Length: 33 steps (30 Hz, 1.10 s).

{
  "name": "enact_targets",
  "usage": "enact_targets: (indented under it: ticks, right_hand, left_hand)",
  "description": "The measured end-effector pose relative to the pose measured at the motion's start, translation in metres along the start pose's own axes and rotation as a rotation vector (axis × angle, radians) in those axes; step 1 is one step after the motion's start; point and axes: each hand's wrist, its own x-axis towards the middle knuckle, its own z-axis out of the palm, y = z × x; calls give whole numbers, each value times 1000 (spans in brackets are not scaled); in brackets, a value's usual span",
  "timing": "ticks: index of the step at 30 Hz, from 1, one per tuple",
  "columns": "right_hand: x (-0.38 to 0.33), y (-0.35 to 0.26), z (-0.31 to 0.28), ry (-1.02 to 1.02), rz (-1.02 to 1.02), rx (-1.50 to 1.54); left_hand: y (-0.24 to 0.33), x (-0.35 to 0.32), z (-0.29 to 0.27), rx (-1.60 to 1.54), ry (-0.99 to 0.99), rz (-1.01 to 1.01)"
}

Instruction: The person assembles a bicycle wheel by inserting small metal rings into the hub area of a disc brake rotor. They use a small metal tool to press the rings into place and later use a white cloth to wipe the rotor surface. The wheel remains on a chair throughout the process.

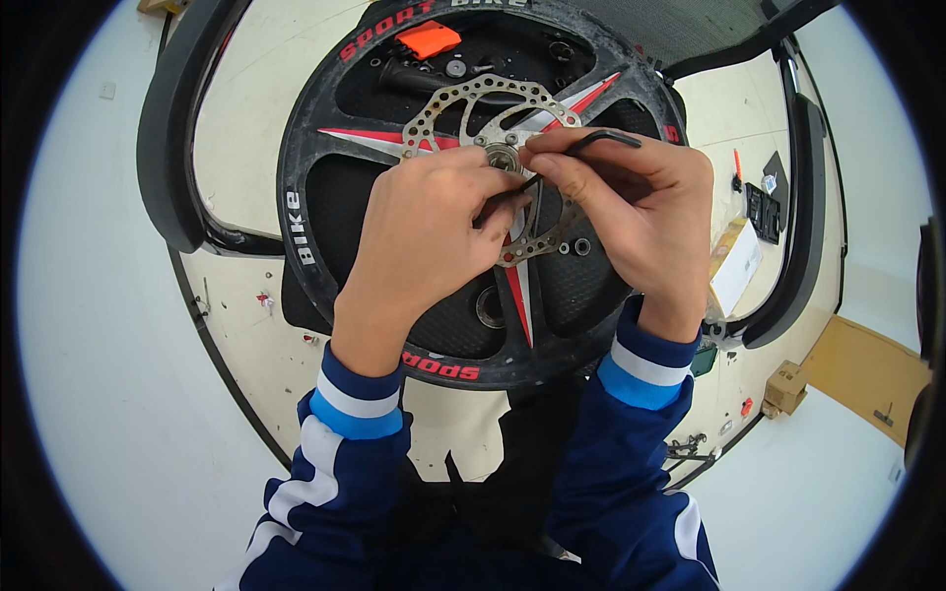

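Fingers: my left hand (424,222) curls its fingertips down against the hub (503,155) and brake disc (471,98), gripping nothing I can make out; my right hand (631,212) pinches a black hex key (601,139), its bent end sticking out right.
Wheel (305,148): black, red-spoked, flat beneath both hands.
Orange tool (429,39): beyond the disc, inside the rim.
Cardboard box (785,386): far right, well apart.

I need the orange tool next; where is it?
The orange tool lies at the head view's top centre, inside the black wheel, above the brake disc.
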Motion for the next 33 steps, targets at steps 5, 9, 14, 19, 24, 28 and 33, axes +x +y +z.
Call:
enact_targets:
  ticks: [5,9,14,19,24,28,33]
  right_hand:
    - [-1,-1,1,-13,-3,54]
    - [0,-3,0,-23,14,61]
    - [1,-6,2,10,12,-3]
    - [1,-3,2,40,-7,-35]
    - [2,-10,7,13,-5,-154]
    - [2,0,9,-26,-31,35]
    - [-5,1,4,-95,16,136]
  left_hand:
    - [-2,-2,0,-85,2,-39]
    - [-5,-2,2,-114,4,-46]
    - [-3,-2,1,-104,-10,-72]
    - [-4,-2,-1,-96,-10,-63]
    - [-6,-3,4,-83,11,-66]
    - [1,-1,2,-122,-30,-164]
    - [-3,-2,2,-138,-24,-176]
